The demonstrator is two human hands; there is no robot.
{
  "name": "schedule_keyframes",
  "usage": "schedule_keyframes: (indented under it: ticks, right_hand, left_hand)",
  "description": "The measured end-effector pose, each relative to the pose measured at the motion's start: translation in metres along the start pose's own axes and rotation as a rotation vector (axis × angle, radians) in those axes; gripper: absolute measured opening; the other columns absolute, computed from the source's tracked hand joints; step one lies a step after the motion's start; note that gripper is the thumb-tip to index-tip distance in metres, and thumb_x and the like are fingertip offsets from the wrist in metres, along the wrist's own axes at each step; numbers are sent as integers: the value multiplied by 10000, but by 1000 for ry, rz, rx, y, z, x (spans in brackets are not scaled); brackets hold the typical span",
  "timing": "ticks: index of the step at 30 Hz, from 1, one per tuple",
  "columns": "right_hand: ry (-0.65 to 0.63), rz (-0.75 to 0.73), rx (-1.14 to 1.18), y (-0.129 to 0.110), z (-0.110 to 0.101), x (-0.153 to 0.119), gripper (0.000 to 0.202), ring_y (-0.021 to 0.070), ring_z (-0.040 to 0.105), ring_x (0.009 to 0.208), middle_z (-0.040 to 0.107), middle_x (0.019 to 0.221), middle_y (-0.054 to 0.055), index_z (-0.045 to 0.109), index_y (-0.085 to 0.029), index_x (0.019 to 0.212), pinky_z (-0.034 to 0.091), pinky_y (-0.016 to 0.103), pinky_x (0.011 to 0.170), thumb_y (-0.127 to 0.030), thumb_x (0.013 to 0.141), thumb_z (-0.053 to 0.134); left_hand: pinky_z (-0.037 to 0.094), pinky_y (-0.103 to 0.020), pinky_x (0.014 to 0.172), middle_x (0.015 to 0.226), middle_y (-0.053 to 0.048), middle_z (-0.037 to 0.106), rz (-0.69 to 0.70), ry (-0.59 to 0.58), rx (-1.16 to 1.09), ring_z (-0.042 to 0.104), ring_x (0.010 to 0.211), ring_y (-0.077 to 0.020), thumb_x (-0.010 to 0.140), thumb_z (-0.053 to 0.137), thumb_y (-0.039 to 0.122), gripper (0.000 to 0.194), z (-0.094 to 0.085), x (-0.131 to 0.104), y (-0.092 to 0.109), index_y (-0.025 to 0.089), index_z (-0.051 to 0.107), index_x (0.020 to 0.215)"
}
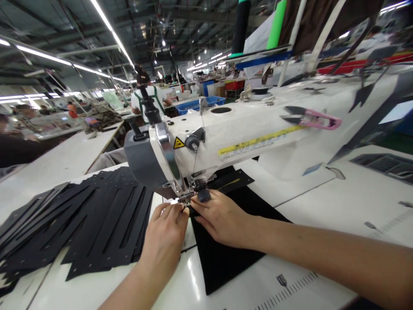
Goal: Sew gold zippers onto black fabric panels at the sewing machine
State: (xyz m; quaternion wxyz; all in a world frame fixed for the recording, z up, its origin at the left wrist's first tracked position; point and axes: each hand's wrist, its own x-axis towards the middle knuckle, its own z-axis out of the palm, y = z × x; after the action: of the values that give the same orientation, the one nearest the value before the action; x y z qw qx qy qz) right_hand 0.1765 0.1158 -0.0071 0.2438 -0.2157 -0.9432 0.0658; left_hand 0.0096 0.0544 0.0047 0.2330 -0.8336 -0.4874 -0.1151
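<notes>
A white sewing machine [206,129] stands over the table, its presser foot lit at the black fabric [226,254]. My left hand [169,228] is closed at the left of the foot, fingers curled together at the fabric's edge; what its fingertips pinch is hidden. My right hand [222,215] lies on the black fabric just right of the foot, its fingers stretched forward and slightly apart, pressing the cloth. A narrow black strip [235,181] lies behind my right hand, on the fabric.
Many overlapping black cut pieces [106,219] spread over the table at left. Pink-handled snips [322,119] rest on the machine arm. Thread cones [276,26] stand above. A blue basket [200,104] and a person in a white top [151,101] are beyond.
</notes>
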Motion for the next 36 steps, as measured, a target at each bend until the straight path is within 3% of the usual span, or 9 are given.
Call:
schedule_keyframes:
  ticks: [4,19,28,32,36]
  right_hand:
    - [-7,1,-21,2,1,0,258,228,473,1058,555,1112,136,552,-73,1051,329,372,967,-180,849,432]
    - [6,6,-44,2,0,2,215,220,487,1024,572,1056,124,564,-85,996,328,359,957,-178,850,436]
    - [119,10,12,5,6,3,247,222,481,1055,579,1070,110,543,-118,1054,330,398,972,-154,837,432]
    - [67,130,-176,9,0,-15,313,286,439,1127,533,1185,134,527,-124,1137,250,541,990,-234,851,461]
    - [96,203,-384,-4,-15,-54,450,330,487,1067,531,1190,171,506,-84,1188,420,499,853,-345,822,507]
  left_hand:
    - [457,-400,779,866,-94,652,-11,24,-26,611,809,-226,807,421,68,201,1,2,-1,144,606,802]
    - [444,-399,804,908,-109,666,-36,37,-95,612,830,-219,795,453,54,173,8,1,-5,116,611,829]
    - [450,-406,806,909,-101,670,-122,63,-144,619,827,-218,797,478,58,159,14,-2,-6,126,621,817]
    - [458,-407,825,925,-68,675,-147,75,-153,629,829,-201,814,479,101,164,0,-5,-7,166,630,821]
    - [433,-439,881,1054,-60,644,-186,45,-274,594,966,-215,826,456,141,223,-23,-24,0,212,619,960]
